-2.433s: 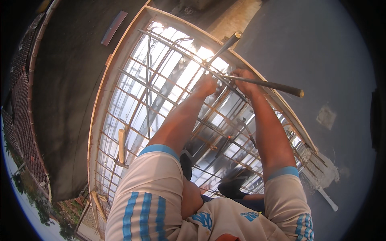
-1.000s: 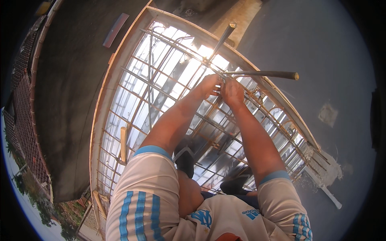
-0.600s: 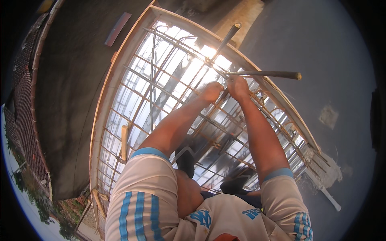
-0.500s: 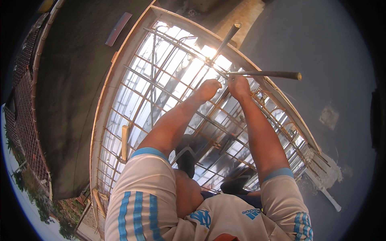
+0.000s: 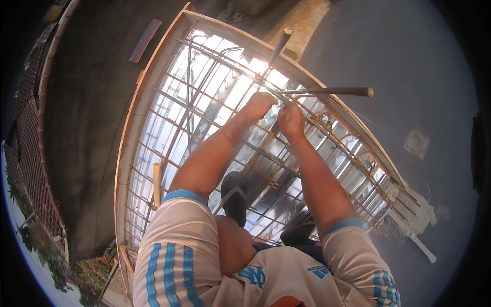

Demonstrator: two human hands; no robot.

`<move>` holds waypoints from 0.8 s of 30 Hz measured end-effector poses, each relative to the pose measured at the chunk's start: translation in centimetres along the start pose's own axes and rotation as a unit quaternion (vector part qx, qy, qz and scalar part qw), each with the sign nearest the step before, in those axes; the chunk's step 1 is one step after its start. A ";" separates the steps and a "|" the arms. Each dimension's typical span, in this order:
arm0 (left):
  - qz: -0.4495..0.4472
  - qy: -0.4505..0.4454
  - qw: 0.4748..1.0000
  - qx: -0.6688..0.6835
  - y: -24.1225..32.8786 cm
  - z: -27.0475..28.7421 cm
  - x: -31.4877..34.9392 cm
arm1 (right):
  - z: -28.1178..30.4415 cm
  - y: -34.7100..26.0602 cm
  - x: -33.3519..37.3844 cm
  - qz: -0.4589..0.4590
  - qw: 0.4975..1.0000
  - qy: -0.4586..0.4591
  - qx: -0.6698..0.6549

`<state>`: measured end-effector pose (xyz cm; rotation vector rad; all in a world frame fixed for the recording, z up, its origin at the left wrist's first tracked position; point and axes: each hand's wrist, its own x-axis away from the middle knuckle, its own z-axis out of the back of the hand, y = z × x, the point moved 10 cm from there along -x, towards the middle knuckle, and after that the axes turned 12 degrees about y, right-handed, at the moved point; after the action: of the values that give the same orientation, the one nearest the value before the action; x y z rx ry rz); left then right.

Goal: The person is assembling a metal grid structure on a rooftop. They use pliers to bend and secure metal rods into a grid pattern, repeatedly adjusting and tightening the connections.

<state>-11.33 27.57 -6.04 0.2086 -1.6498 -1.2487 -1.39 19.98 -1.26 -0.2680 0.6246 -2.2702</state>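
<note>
My left hand (image 5: 260, 107) and my right hand (image 5: 291, 122) are close together over a steel rebar grid (image 5: 186, 107), near its far right edge. The fingers of both are curled in at a bar crossing. Whatever they pinch is too small to make out. Just beyond my fingers, one dark rod (image 5: 279, 47) with a yellowish end slants up from the bars. A second dark rod (image 5: 340, 91) with the same kind of end points right. Whether the two rods are joined cannot be seen.
A boxed wooden formwork (image 5: 137, 112) borders the grid, with shiny sheeting beneath. My dark boot (image 5: 234, 204) is among the bars. A wooden stick (image 5: 157, 184) stands at the left. Rough concrete (image 5: 417, 204) and a pale pipe (image 5: 424, 250) lie right; a tiled roof (image 5: 23, 158) is far left.
My right hand has drawn slightly toward me and left, while my left hand has shifted slightly away from me. The whole view has moved a little; both rods keep their places on the bars.
</note>
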 end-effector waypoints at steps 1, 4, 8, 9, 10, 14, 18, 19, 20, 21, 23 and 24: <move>0.005 -0.012 1.000 0.016 0.0 -0.1 0.1 | -0.2 -0.1 0.3 0.001 1.000 0.004 -0.014; -0.071 -0.020 0.995 -0.061 0.9 -0.9 -0.4 | -2.7 1.4 0.5 0.009 0.998 -0.021 -0.053; -0.235 -0.052 0.941 -0.239 1.6 -2.0 -0.3 | -6.1 2.5 1.7 -0.171 0.927 -0.198 -0.269; -0.219 -0.046 0.931 -0.287 1.4 -2.0 0.0 | -6.0 2.7 2.5 -0.292 0.859 -0.200 -0.370; -0.206 -0.044 0.919 -0.334 1.6 -2.2 0.4 | -5.8 2.6 3.5 -0.405 0.766 -0.193 -0.461; -0.181 0.013 0.970 -0.161 2.5 -2.0 2.9 | -7.6 3.6 3.7 -0.468 0.633 -0.177 -0.591; -0.219 0.053 0.935 -0.274 3.2 -2.4 3.5 | -10.8 6.8 2.7 -0.526 0.562 -0.094 -0.631; -0.212 0.055 0.935 -0.278 2.7 -2.5 3.4 | -11.2 7.3 2.7 -0.536 0.551 -0.076 -0.635; -0.206 0.056 0.936 -0.281 2.2 -2.6 3.2 | -11.4 7.5 2.6 -0.537 0.550 -0.081 -0.635; -0.219 0.072 0.935 -0.268 2.2 -2.7 3.1 | -11.5 7.8 2.5 -0.537 0.549 -0.084 -0.635; -0.239 0.108 0.933 -0.244 1.2 -2.4 2.8 | -10.4 7.2 2.4 -0.518 0.611 -0.105 -0.590; -0.216 0.091 0.942 -0.240 0.1 -1.9 2.6 | -8.2 5.0 2.6 -0.492 0.671 -0.128 -0.540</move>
<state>-11.03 24.84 -4.49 0.3825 -1.1255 -1.8642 -3.15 18.01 -10.85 -1.8500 1.9794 -2.3164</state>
